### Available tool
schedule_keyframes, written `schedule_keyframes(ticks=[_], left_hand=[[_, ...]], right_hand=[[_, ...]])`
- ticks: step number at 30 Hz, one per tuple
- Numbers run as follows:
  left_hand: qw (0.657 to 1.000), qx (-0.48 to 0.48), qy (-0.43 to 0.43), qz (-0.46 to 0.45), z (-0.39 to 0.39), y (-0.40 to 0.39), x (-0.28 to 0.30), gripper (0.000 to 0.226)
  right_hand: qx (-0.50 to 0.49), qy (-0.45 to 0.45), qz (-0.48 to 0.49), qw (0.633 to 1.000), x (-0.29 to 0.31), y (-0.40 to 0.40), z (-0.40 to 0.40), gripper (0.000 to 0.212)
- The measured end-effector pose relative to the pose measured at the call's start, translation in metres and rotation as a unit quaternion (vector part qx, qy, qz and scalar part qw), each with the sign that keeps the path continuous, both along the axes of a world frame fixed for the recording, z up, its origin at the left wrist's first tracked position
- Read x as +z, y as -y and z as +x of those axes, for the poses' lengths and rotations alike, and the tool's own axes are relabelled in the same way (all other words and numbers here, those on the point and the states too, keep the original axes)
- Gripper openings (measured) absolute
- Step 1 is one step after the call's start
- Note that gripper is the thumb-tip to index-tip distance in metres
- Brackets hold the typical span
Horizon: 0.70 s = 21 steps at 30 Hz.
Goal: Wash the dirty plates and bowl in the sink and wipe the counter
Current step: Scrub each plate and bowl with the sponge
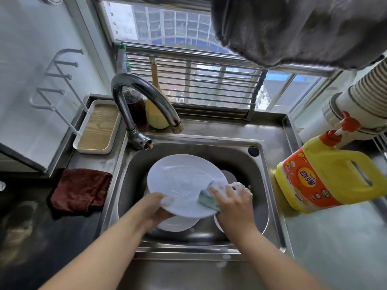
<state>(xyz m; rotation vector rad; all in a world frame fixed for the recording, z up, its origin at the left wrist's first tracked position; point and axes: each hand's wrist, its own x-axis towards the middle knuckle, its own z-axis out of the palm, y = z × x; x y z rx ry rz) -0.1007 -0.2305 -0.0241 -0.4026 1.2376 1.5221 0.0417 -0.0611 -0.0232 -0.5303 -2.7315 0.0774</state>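
Observation:
A white plate (184, 183), wet and soapy, is held tilted over the steel sink (259, 170). My left hand (156, 208) grips its near left rim. My right hand (234, 206) holds a green foamy sponge (208, 198) pressed on the plate's right edge. Under the plate lie more white dishes: one (178, 223) below my left hand, another (229, 176) behind the sponge. Whether one of them is the bowl I cannot tell.
The curved tap (144, 97) arches over the sink's back left. A dark red cloth (80, 190) lies on the left counter. A yellow detergent jug (326, 176) stands on the right counter. A wood-lined tray (97, 126) sits at back left.

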Motion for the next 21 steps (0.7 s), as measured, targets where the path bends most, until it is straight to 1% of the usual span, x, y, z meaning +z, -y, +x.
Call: schedule_keyframes(ticks=[2, 4, 5, 6, 7, 8, 10, 11, 13, 14, 16, 17, 19, 21], left_hand=[[0.999, -0.033, 0.016, -0.005, 0.007, -0.001, 0.001, 0.047], [0.998, -0.062, 0.019, -0.002, 0.0, 0.005, 0.004, 0.048], [0.997, -0.069, 0.013, -0.003, -0.005, 0.01, 0.006, 0.048], [0.997, -0.073, 0.014, 0.0, -0.01, 0.013, 0.011, 0.046], [0.998, -0.054, 0.015, -0.001, -0.012, 0.011, 0.013, 0.044], [1.0, -0.01, 0.001, -0.001, -0.008, 0.006, 0.014, 0.045], [0.995, 0.09, -0.032, 0.022, 0.011, -0.013, 0.015, 0.056], [0.993, 0.106, -0.041, 0.03, 0.024, -0.022, 0.016, 0.06], [0.992, 0.111, -0.058, 0.024, 0.03, -0.025, 0.024, 0.068], [0.993, 0.101, -0.061, 0.016, 0.025, -0.021, 0.028, 0.066], [0.998, 0.036, -0.049, 0.01, 0.004, -0.004, 0.026, 0.052], [0.999, 0.021, -0.034, 0.013, -0.003, 0.003, 0.024, 0.047], [0.998, 0.067, -0.021, 0.006, -0.001, 0.002, 0.018, 0.049], [0.993, 0.11, -0.04, 0.007, 0.019, -0.012, 0.01, 0.06]], right_hand=[[0.046, -0.002, 0.009, 0.999, -0.002, 0.019, -0.002, 0.066], [0.107, -0.002, 0.026, 0.994, -0.003, 0.011, 0.004, 0.066], [0.112, 0.0, 0.033, 0.993, -0.003, 0.0, 0.007, 0.063], [0.095, -0.006, 0.035, 0.995, -0.003, -0.009, 0.009, 0.061], [0.068, -0.007, 0.028, 0.997, 0.0, -0.011, 0.008, 0.06], [0.043, -0.005, 0.022, 0.999, 0.003, -0.003, 0.004, 0.059], [0.011, 0.005, 0.004, 1.0, 0.008, 0.025, -0.008, 0.06], [0.008, 0.011, -0.013, 1.0, 0.008, 0.038, -0.013, 0.061], [0.035, 0.015, -0.018, 0.999, 0.003, 0.037, -0.013, 0.064], [0.051, 0.02, -0.007, 0.998, 0.0, 0.024, -0.008, 0.065], [0.052, 0.021, 0.033, 0.998, -0.002, -0.008, 0.004, 0.065], [0.035, 0.024, 0.036, 0.998, 0.002, -0.017, 0.007, 0.063], [-0.008, 0.019, 0.024, 0.999, 0.01, -0.005, 0.001, 0.056], [-0.008, 0.011, 0.004, 1.0, 0.014, 0.025, -0.012, 0.051]])
